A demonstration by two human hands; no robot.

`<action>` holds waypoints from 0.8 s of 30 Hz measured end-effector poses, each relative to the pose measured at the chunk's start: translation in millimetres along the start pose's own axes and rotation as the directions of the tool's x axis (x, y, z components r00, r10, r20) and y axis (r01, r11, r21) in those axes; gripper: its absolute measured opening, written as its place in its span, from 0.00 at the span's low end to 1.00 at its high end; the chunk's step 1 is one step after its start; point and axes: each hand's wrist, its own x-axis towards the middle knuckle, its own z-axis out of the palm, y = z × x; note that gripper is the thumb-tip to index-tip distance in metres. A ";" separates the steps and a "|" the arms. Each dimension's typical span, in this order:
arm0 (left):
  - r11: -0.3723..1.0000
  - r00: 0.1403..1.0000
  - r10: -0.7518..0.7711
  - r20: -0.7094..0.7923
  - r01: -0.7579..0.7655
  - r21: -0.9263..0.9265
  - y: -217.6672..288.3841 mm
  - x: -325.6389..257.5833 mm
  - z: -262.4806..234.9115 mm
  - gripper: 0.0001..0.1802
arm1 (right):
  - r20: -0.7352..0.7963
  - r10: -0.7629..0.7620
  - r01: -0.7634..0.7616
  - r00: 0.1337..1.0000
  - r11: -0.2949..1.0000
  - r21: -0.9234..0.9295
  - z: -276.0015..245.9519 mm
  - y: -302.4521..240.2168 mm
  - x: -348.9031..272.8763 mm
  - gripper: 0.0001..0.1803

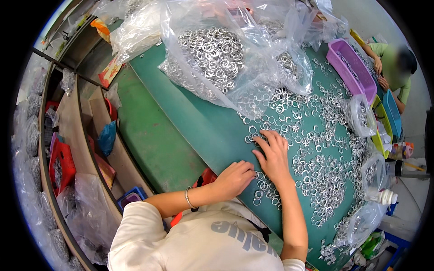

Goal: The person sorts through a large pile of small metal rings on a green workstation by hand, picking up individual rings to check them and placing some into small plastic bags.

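My left hand (pixel 234 181) rests at the near edge of the green table (pixel 203 131), its fingers curled together. Whatever may be in its fingertips is hidden. Just right of it, my right hand (pixel 274 158) reaches over the tabletop with thumb and fingers apart, fingertips down beside loose silvery rings (pixel 251 135). A small group of rings (pixel 266 189) lies between my hands and under my right wrist. To the right spreads a wide pile of loose metal rings (pixel 321 180). Beyond my hands, a large clear plastic bag (pixel 172 72) lies open, full of similar rings (pixel 212 54).
A purple basket (pixel 350 72), a yellow-green basket (pixel 380 126) and a blue one (pixel 391 113) stand at the far right, near another person in green (pixel 395 77). A white bottle (pixel 380 196) is at the right edge. Wooden shelves (pixel 83 131) with a red bin (pixel 63 165) line the left.
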 end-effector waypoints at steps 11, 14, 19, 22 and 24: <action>0.925 0.932 -0.098 -0.348 0.215 0.313 -51.1 61.7 -41.0 0.13 | -0.126 0.031 -0.015 0.991 0.992 0.124 2.9 0.3 7.0 0.16; 0.911 0.949 -0.081 -0.306 0.195 0.364 -57.0 65.2 -40.2 0.13 | 0.003 -0.111 0.111 0.994 0.993 0.043 10.9 -6.4 13.2 0.13; 0.977 0.968 -0.180 -0.177 0.197 0.080 -58.7 47.0 -35.6 0.14 | -0.096 0.042 -0.060 0.994 0.980 -0.189 -3.7 32.5 2.4 0.11; 0.973 0.941 -0.208 -0.267 0.226 0.038 -59.9 45.9 -35.9 0.18 | -0.196 0.139 -0.185 0.971 0.953 -0.240 -4.1 33.5 6.6 0.15; 0.933 0.907 -0.188 -0.378 0.285 0.219 -62.0 55.9 -44.4 0.21 | -0.142 0.067 -0.088 0.988 0.985 -0.151 0.0 24.8 19.0 0.18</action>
